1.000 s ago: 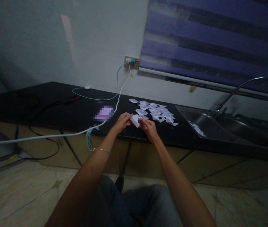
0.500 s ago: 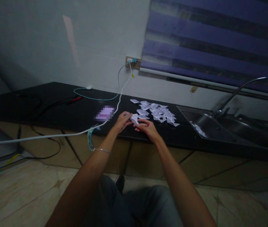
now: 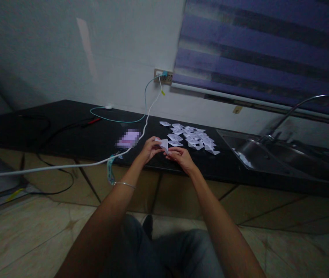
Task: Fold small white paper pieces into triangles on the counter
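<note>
A small folded white paper piece (image 3: 164, 144) is pinched between both my hands just above the front edge of the black counter (image 3: 65, 135). My left hand (image 3: 149, 148) grips its left side with closed fingers. My right hand (image 3: 180, 156) holds its right lower corner, fingers curled. Just behind my hands, a heap of several similar folded white paper pieces (image 3: 191, 138) lies spread on the counter.
A white cable (image 3: 65, 166) and a teal cable (image 3: 118, 120) run from a wall socket (image 3: 162, 75) across the counter. A blurred pale phone-like thing (image 3: 128, 139) lies left of my hands. A steel sink (image 3: 268, 154) with a tap is at the right. Dark cables lie far left.
The paper between my hands has been folded narrower, from a flat slanted rectangle to a small pointed shape. Both hands stayed in nearly the same place.
</note>
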A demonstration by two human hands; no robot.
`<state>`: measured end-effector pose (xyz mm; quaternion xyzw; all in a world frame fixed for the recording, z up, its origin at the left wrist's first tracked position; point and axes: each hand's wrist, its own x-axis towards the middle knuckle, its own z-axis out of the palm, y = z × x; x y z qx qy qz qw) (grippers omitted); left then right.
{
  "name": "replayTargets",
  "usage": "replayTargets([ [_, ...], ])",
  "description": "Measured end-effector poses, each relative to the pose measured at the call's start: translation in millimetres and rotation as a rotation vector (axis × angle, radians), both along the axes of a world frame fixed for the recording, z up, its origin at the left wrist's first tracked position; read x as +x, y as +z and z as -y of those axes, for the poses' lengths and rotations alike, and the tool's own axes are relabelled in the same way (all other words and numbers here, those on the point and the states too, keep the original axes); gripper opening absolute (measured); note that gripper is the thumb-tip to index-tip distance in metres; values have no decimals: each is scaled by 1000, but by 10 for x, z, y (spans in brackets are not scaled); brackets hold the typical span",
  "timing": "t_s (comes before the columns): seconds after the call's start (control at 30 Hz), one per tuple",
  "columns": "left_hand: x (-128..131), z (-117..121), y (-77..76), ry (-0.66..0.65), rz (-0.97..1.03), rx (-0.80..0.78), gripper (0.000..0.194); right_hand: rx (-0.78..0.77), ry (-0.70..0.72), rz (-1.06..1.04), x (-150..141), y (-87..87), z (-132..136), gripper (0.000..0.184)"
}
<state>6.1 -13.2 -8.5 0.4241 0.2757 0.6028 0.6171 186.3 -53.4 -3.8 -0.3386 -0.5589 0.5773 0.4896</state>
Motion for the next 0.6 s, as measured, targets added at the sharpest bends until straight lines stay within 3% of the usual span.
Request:
replayTargets([
  [0.13,5,-9,-4,-22,-11,-18,34,31,-74,37,-28,25,19,37],
  [0.37,17,-39,-39,-232,-13,1,43,36,-148,67,-16,-12,-10,33],
  [0.47,13,-30,-47,-279,-105,65,43,26,-187,14,-4,-39,-34,36],
  [0.6,13,-5,-36,-210,-333,148,35,35,-203,-36,-5,-44,-44,38],
])
